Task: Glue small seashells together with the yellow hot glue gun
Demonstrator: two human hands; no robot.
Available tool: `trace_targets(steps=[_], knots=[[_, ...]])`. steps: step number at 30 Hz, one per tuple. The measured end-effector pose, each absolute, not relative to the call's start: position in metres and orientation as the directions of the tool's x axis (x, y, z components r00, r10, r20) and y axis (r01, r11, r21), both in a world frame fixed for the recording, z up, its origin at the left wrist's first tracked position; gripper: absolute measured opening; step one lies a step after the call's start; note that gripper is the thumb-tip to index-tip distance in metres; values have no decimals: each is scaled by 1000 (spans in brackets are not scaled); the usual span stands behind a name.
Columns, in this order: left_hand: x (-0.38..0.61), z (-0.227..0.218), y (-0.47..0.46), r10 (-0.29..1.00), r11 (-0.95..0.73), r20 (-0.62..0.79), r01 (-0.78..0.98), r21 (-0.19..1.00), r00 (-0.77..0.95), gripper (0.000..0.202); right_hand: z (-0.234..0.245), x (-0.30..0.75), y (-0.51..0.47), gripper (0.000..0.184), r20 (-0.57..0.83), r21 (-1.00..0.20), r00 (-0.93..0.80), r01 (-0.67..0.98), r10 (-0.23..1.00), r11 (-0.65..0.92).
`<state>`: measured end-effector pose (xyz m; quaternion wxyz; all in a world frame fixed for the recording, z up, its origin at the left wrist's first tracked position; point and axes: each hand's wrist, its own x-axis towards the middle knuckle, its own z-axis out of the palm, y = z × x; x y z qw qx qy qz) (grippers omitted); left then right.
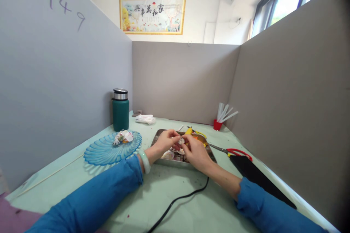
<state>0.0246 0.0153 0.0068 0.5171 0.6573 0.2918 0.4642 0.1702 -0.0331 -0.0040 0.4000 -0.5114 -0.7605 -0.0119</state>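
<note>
Above a metal tray [175, 164], my left hand [167, 142] and my right hand [195, 151] meet at the fingertips. Both pinch a small white shell [181, 140] between them. Several shells [175, 154] lie in the tray below, partly hidden by my hands. A yellow tool [189, 131], partly covered by my right hand, shows at the tray's back. To the left, a blue scalloped glass plate [98, 152] carries a small cluster of shells [123, 137].
Red-handled scissors [235, 152] and a black flat object [259, 178] lie right. Yellow-handled pliers [199, 134] sit behind the tray. A red cup [217, 125] holds white sticks. A green bottle [120, 112] stands back left. A black cord [177, 200] crosses the front; grey partitions enclose the table.
</note>
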Motion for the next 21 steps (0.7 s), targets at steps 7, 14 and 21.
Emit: trace_targets(steps=[7,14,21], knots=[[24,8,12,864,-291,290,-61,955,412,26,-5,170,-32,21,610,-393,-149,796,778,460],[23,6,15,840,-331,321,-54,942,438,32,-4,170,-34,20,608,-395,-141,800,781,452],[24,5,16,840,-339,330,-59,939,431,29,-4,169,-34,20,620,-389,-157,790,769,474]])
